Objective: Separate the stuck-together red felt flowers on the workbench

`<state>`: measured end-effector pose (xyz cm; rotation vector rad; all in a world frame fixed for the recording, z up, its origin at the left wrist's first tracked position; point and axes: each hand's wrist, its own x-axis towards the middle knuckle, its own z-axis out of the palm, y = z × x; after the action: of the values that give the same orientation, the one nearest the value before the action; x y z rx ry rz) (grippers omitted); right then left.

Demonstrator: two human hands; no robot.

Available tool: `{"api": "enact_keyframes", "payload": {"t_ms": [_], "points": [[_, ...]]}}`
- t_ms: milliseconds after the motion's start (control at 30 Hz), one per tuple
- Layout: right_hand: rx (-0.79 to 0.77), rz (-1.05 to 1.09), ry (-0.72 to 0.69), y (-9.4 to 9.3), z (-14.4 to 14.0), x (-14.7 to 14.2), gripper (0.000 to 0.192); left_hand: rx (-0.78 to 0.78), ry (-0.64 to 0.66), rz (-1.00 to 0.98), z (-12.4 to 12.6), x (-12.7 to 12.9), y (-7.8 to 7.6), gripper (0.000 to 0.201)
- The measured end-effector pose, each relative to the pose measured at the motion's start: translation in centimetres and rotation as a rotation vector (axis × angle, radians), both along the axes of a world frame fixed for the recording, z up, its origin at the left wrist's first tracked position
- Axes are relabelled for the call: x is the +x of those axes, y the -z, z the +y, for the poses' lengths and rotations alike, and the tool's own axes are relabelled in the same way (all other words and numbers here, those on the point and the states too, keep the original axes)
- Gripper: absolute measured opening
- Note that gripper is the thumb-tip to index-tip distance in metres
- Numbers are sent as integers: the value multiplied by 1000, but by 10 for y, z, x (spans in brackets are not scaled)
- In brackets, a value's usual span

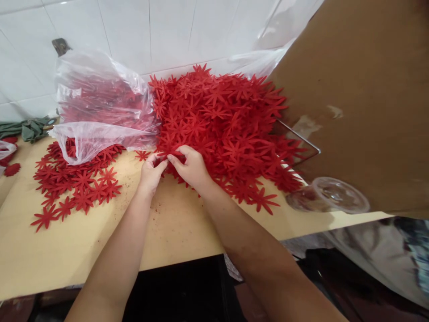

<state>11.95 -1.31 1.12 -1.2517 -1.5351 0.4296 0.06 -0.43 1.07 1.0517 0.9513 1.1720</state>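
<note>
My left hand [153, 172] and my right hand [190, 167] meet at the near left edge of a big heap of red flower-shaped cutouts [217, 120]. Thumbs and fingers of both hands pinch one red flower cutout [171, 154] between them, seen nearly edge-on. Its far part blends into the heap behind. A single loose cutout [142, 155] lies on the table just left of my left hand. Farther left, a smaller pile of the same cutouts [83, 188] spreads from under a clear plastic bag [103, 98] that holds more red pieces.
A large brown cardboard sheet [362, 98] leans in at the right, with a bent metal rod [301, 136] beside it. A clear plastic tub [338, 195] lies on its side near the table [187, 228] edge. Dark green cloth [31, 129] sits far left. White tiles [167, 31] back everything.
</note>
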Motion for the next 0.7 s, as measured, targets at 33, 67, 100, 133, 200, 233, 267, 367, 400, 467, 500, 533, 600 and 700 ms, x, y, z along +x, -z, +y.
{"api": "enact_keyframes", "payload": {"t_ms": [33,67,100,133,200,233,267,367,400,467,500,533,600,700], "points": [[-40,26,-17,2,1,-1,16,16,12,-5,-1,0,0,22],[-70,59,-28,3,2,-1,16,26,21,-10,-2,1,0,23],[-91,97,-35,4,3,0,16,32,29,-13,-3,1,-1,23],[-103,128,-29,4,3,2,17,34,33,-18,-3,1,-1,24],[-110,141,13,2,3,5,22,28,35,-29,-4,1,-1,24],[-111,134,32,2,2,6,24,21,34,-32,-3,1,-1,24],[-113,122,41,1,2,6,27,15,26,-36,-3,1,-1,24],[-125,89,8,1,0,3,31,11,-6,-50,-3,0,0,25],[-134,83,-19,1,0,2,31,11,-11,-59,-3,0,0,25],[-162,91,-77,2,0,0,33,-1,-3,-69,-3,0,0,24],[-179,109,-112,2,1,-1,33,-8,-3,-73,-2,0,0,22],[-195,136,-157,2,1,-1,32,-13,-19,-79,-2,0,0,21],[-217,200,-272,2,2,-1,28,-24,-78,-105,1,-1,1,17],[-226,269,-392,2,4,0,26,-50,-144,-153,4,-3,3,15]]}}
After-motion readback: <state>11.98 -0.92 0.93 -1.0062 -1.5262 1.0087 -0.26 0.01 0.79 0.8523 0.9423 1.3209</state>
